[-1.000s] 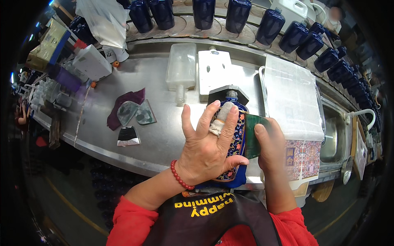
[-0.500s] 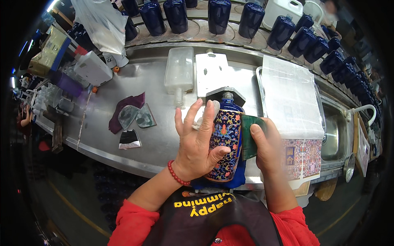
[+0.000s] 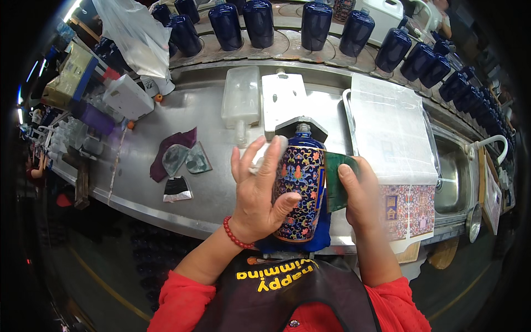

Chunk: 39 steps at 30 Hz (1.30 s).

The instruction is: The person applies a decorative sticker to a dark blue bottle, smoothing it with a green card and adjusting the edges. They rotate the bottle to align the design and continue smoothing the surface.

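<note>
A dark blue bottle (image 3: 298, 191) with a colourful floral decal lies with its neck pointing away from me, on a blue cloth (image 3: 322, 235). My left hand (image 3: 258, 193) is open along its left side, fingers stretched and thumb reaching over the decal. Pale coverings show on some of its fingers. My right hand (image 3: 362, 191) is closed on a flat dark green scraper (image 3: 336, 182), whose edge meets the bottle's right side beside a gold-edged decal panel. Beyond the bottle's neck sits a dark angular holder (image 3: 318, 129).
Decal sheets (image 3: 408, 213) lie at the right, partly under white paper (image 3: 390, 127), beside a sink (image 3: 451, 188). Scraper pieces (image 3: 178, 157) and a purple cloth (image 3: 166, 146) lie left. A clear plastic container (image 3: 241, 97) stands beyond. Blue bottles (image 3: 259, 25) line the conveyor (image 3: 285, 47).
The bottles on the conveyor have shifted to the right. My left hand and the decorated bottle have moved slightly left, and more of the gold-edged panel shows. The right hand keeps the scraper at the bottle's side.
</note>
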{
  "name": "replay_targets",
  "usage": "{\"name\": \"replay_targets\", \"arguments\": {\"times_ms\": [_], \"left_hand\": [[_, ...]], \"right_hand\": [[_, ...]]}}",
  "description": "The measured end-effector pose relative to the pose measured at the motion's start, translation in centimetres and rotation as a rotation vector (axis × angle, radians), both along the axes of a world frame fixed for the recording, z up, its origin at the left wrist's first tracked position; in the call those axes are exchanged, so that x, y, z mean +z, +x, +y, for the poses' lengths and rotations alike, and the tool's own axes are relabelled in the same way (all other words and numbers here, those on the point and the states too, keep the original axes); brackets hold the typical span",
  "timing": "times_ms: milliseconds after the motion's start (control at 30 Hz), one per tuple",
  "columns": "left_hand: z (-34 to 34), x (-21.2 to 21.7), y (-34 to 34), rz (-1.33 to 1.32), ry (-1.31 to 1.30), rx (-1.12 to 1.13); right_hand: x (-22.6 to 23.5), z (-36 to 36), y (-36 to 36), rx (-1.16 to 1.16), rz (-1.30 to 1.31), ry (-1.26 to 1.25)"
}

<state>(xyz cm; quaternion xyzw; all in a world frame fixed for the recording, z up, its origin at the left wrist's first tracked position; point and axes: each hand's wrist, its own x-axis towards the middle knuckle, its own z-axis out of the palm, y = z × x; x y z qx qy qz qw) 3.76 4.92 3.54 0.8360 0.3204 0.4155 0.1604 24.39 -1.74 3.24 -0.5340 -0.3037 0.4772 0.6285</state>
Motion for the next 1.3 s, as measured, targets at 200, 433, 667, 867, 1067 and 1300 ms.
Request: {"name": "replay_targets", "arguments": {"times_ms": [200, 433, 667, 867, 1067, 1300], "left_hand": [[0.0, -0.6, -0.4, 0.124, -0.064, 0.024], [0.4, -0.6, -0.2, 0.11, -0.025, 0.007], [-0.3, 0.8, -0.1, 0.191, 0.017, -0.056], [-5.4, 2.6, -0.9, 0.489, 0.024, -0.231], [-6.1, -0.3, -0.7, 0.583, 0.287, -0.078], [-5.8, -2.6, -2.0, 0.19, 0.12, -0.061]], "right_hand": [[-0.2, -0.3, 0.0, -0.012, 0.025, -0.008], [-0.4, -0.5, 0.0, 0.001, 0.035, 0.001], [0.5, -0.3, 0.0, -0.024, 0.044, -0.014], [0.7, 2.6, 0.8, 0.072, 0.068, 0.087], [-0.2, 3.6, 1.6, 0.025, 0.08, 0.088], [0.1, 3.5, 1.3, -0.052, -0.085, 0.102]]}}
